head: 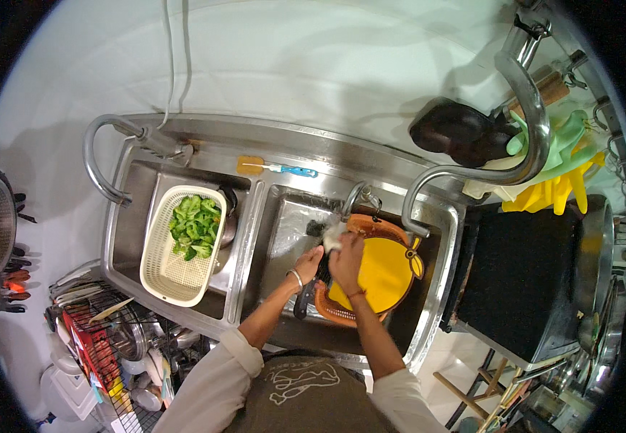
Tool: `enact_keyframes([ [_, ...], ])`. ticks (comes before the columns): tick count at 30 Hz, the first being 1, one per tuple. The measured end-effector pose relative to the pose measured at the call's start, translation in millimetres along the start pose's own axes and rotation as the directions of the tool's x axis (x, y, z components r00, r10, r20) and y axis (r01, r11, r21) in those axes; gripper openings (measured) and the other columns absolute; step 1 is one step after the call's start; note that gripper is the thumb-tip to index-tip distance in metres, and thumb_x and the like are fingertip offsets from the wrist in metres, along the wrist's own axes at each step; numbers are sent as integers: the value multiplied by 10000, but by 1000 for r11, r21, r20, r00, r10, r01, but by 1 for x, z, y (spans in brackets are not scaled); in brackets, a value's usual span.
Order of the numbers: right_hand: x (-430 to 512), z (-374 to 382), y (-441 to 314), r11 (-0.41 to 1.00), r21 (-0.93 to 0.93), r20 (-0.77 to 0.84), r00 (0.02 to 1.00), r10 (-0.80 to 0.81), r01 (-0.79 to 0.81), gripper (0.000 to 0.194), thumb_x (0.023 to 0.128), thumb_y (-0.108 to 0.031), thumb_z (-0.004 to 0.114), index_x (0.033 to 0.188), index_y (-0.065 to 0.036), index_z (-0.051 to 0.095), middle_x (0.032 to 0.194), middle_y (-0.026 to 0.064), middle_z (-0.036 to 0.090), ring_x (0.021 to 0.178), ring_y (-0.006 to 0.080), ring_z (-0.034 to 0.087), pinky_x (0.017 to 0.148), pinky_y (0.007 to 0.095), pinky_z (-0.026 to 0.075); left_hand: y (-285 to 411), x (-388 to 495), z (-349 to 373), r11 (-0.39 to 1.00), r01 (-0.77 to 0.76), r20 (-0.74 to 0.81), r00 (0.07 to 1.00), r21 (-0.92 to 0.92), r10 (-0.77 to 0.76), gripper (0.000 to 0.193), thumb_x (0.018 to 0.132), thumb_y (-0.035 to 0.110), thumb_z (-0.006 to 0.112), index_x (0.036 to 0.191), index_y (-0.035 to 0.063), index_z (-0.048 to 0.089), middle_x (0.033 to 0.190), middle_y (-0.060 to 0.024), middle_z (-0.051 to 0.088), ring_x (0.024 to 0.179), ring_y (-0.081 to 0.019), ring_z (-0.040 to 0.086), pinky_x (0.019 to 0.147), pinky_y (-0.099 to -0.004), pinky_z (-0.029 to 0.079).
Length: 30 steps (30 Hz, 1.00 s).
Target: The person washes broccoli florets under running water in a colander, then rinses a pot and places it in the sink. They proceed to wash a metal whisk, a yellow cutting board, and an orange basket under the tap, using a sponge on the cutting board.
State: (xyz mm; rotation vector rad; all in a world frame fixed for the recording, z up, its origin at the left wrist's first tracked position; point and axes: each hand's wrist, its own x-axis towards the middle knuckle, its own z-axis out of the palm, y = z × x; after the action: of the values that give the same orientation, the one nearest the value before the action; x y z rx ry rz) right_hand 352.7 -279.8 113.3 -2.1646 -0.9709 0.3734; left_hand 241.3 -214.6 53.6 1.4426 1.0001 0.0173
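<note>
Both hands meet over the right basin of a steel double sink [259, 233]. My right hand [347, 260] is closed around a pale, blurred thing [333, 238], perhaps a cloth or sponge, beneath a short faucet [354, 199]. Close beside it, my left hand [310, 263] grips a dark object whose kind is unclear. A knife's black handle [303, 302] shows below the left hand. Under the right forearm, a yellow round board [388, 270] lies in an orange plastic basket [378, 226]. Dark matter [315, 227] sits in the basin.
A cream colander [153, 270] with broccoli florets [195, 224] stands in the left basin beside a pot. A blue-handled spatula [291, 170] lies on the back ledge. Curved steel faucets [94, 157] overhang both sides. Rubber gloves [551, 189] hang right; a dish rack [123, 335] stands lower left.
</note>
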Motion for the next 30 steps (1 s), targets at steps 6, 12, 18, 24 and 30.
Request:
enact_keyframes([
  [6,-24,10,13,950,-45,45,951,-307,309,381,660,-43,545,1038,-25,498,1014,241,452,939,431,431,798,505,351,32,-5,-7,989,146,32,989,34,-147,615,938,488,274,1219,-20,475,1195,-224,525,1149,-343,469,966,-351,348],
  [12,-3,-9,56,924,316,38,976,213,-214,306,711,10,453,1010,-51,480,1008,131,491,895,308,482,773,421,403,25,0,-9,997,73,49,996,28,-75,641,894,521,398,1259,-3,444,1255,-200,473,1162,-295,451,948,-358,365],
  [18,-29,-22,38,-276,879,471,794,385,-387,366,769,-5,370,1123,-74,438,1068,50,512,958,202,514,850,347,431,33,35,6,990,-12,-1,1000,140,12,390,903,335,512,1147,36,457,975,-94,550,869,-219,525,830,-287,413],
  [24,-11,-11,18,234,832,393,832,391,-503,416,772,63,408,1167,-69,409,1070,44,492,987,157,475,858,268,397,30,32,9,986,-48,209,978,161,13,486,966,323,317,1397,109,251,1395,-167,333,1286,-276,326,1029,-335,291],
  [30,-15,15,4,901,433,-21,999,49,-35,259,721,-6,525,967,-18,444,960,164,469,919,317,463,806,392,380,-17,19,6,826,385,363,901,-410,-240,397,927,309,421,1261,95,430,1224,-102,485,1038,-175,506,840,-301,432],
])
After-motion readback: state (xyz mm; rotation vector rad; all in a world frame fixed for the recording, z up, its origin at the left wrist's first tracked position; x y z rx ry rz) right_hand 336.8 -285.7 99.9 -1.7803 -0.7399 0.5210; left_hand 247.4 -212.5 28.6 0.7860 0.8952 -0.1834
